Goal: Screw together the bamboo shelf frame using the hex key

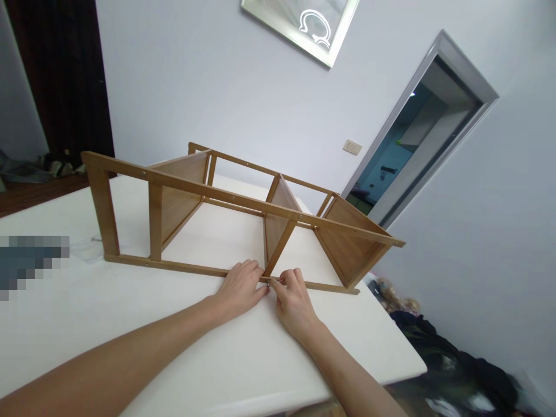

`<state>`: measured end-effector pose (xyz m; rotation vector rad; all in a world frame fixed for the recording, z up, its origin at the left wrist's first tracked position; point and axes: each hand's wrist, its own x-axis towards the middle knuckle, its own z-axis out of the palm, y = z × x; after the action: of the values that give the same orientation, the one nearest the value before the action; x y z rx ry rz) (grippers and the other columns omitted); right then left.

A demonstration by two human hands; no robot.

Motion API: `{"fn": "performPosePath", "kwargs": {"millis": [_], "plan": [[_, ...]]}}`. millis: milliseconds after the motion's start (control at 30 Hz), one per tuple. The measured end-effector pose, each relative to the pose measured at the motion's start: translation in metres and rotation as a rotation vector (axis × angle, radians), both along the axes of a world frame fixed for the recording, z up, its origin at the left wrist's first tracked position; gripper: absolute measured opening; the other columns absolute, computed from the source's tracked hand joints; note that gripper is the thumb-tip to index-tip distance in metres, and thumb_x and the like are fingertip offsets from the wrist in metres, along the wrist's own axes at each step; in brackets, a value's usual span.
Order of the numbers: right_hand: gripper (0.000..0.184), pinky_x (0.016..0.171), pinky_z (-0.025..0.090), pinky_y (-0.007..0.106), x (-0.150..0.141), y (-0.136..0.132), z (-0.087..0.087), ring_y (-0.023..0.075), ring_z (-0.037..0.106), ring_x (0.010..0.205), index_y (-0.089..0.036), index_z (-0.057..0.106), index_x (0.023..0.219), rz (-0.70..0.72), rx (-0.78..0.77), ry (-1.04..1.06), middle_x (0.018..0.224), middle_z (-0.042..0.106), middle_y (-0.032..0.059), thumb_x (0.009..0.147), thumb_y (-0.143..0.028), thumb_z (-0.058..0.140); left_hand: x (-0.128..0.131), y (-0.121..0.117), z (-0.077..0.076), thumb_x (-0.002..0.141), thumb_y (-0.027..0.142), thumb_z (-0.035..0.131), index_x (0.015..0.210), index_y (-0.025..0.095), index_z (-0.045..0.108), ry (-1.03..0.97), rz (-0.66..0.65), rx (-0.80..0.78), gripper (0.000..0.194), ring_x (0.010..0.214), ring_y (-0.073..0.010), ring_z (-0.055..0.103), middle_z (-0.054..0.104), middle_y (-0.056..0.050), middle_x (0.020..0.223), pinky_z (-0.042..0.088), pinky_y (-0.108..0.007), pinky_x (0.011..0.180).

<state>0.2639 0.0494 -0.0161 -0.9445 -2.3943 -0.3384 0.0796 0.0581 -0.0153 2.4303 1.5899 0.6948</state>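
Note:
A bamboo shelf frame (182, 185) lies on its side on a white table (130, 324), with three shelf boards standing between its long rails. My left hand (241, 286) rests with curled fingers on the near bottom rail, right beside the foot of the middle board. My right hand (293, 298) pinches a small metal piece against the same rail, fingertips touching the left hand's. What the piece is exactly is too small to tell.
A small clear plastic bag (87, 248) lies on the table near the frame's left end. A blurred patch covers the table's left edge. A doorway (417, 145) opens at the right. Dark clothes and clutter (438, 347) lie on the floor past the table's right edge.

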Motion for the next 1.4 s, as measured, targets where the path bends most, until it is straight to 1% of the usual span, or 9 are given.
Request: {"fn": "performPosePath", "kwargs": {"millis": [100, 200, 333, 500, 733, 933, 1133, 1400], "plan": [[0.04, 0.071, 0.047, 0.037, 0.001, 0.002, -0.001, 0.0251, 0.041, 0.091, -0.016, 0.066, 0.098, 0.011, -0.03, 0.034, 0.094, 0.047, 0.0103, 0.077, 0.01, 0.044, 0.0, 0.001, 0.0, 0.09, 0.037, 0.058, 0.094, 0.017, 0.068, 0.001, 0.002, -0.006, 0.023, 0.1, -0.0282, 0.06, 0.068, -0.009, 0.098, 0.047, -0.041, 0.087], [0.035, 0.071, 0.047, 0.036, 0.002, 0.004, -0.003, 0.0244, 0.041, 0.09, -0.016, 0.065, 0.097, 0.008, -0.041, 0.066, 0.093, 0.046, 0.0098, 0.082, 0.007, 0.043, 0.0, 0.001, 0.0, 0.089, 0.038, 0.058, 0.094, 0.017, 0.069, 0.003, 0.006, -0.006, 0.024, 0.1, -0.0286, 0.061, 0.068, -0.009, 0.099, 0.047, -0.042, 0.088], [0.031, 0.072, 0.047, 0.036, 0.003, 0.007, -0.005, 0.023, 0.043, 0.089, -0.017, 0.064, 0.099, 0.03, -0.05, 0.101, 0.091, 0.046, 0.008, 0.088, 0.004, 0.043, 0.001, 0.001, 0.0, 0.089, 0.038, 0.058, 0.093, 0.016, 0.069, 0.006, 0.011, -0.004, 0.025, 0.101, -0.0289, 0.06, 0.068, -0.01, 0.098, 0.046, -0.042, 0.088], [0.028, 0.073, 0.049, 0.034, 0.005, 0.007, -0.007, 0.0209, 0.047, 0.088, -0.017, 0.064, 0.101, 0.044, -0.115, 0.181, 0.092, 0.045, 0.0064, 0.092, 0.0, 0.044, 0.0, 0.0, 0.0, 0.09, 0.04, 0.056, 0.095, 0.016, 0.068, 0.007, 0.003, -0.004, 0.027, 0.1, -0.028, 0.06, 0.068, -0.01, 0.098, 0.046, -0.041, 0.087], [0.028, 0.075, 0.05, 0.034, 0.004, 0.006, -0.011, 0.0207, 0.049, 0.089, -0.018, 0.064, 0.098, 0.051, -0.174, 0.217, 0.091, 0.046, 0.0061, 0.091, 0.0, 0.044, 0.0, 0.0, -0.001, 0.092, 0.041, 0.054, 0.093, 0.016, 0.068, 0.019, 0.002, 0.018, 0.028, 0.097, -0.0276, 0.06, 0.067, -0.009, 0.095, 0.046, -0.04, 0.084], [0.029, 0.076, 0.05, 0.035, 0.002, 0.006, -0.01, 0.0208, 0.05, 0.089, -0.018, 0.064, 0.096, 0.051, -0.201, 0.207, 0.091, 0.047, 0.006, 0.09, 0.001, 0.043, 0.0, -0.001, 0.0, 0.092, 0.039, 0.054, 0.092, 0.017, 0.068, 0.023, 0.006, 0.023, 0.026, 0.098, -0.0272, 0.06, 0.067, -0.01, 0.096, 0.046, -0.039, 0.085], [0.029, 0.075, 0.05, 0.034, 0.002, 0.006, -0.01, 0.0201, 0.05, 0.088, -0.018, 0.064, 0.097, 0.06, -0.181, 0.216, 0.091, 0.047, 0.0059, 0.091, 0.0, 0.043, 0.0, 0.0, 0.0, 0.092, 0.039, 0.054, 0.093, 0.016, 0.068, 0.026, 0.006, 0.028, 0.027, 0.099, -0.028, 0.06, 0.068, -0.01, 0.097, 0.046, -0.04, 0.085], [0.029, 0.073, 0.05, 0.032, 0.003, 0.008, -0.011, 0.0192, 0.051, 0.086, -0.019, 0.064, 0.097, 0.084, -0.198, 0.254, 0.091, 0.047, 0.0053, 0.09, 0.0, 0.043, 0.0, -0.001, 0.0, 0.092, 0.04, 0.055, 0.095, 0.016, 0.068, 0.02, -0.002, 0.026, 0.027, 0.099, -0.0279, 0.061, 0.068, -0.01, 0.097, 0.046, -0.04, 0.085]]}}
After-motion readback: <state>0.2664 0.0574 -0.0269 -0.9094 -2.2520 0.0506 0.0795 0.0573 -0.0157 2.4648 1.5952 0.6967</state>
